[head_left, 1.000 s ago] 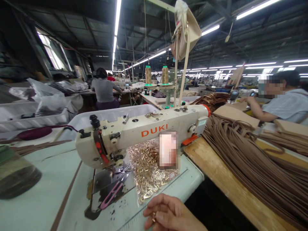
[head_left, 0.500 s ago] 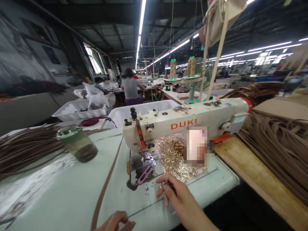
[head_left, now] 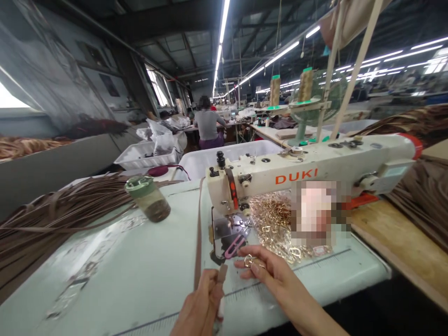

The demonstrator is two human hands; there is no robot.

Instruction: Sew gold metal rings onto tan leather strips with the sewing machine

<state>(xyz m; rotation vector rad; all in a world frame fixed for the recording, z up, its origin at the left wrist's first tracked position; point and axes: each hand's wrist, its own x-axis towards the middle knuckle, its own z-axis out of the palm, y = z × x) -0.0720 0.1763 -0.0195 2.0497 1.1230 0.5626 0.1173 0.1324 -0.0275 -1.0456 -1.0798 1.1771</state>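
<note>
My left hand is closed around a brown strap, and the strap's flat end sticks up from between thumb and fingers. Just right of it, my right hand pinches a small gold metal ring at its fingertips; its exact kind is hard to make out. The two hands are close together but apart, in front of the sewing machine. Pink-handled thread snips lie by the needle plate. Behind my right hand is a heap of gold metal fittings on clear plastic.
A green-topped jar stands on the pale green table. Bundles of brown straps lie at left and more straps at right. White bins stand behind the machine. A person in grey sits farther back.
My left hand has risen toward the right hand, and the strap end now shows in it. The gold ring in my right hand has come into clearer view. The camera view has turned left.
</note>
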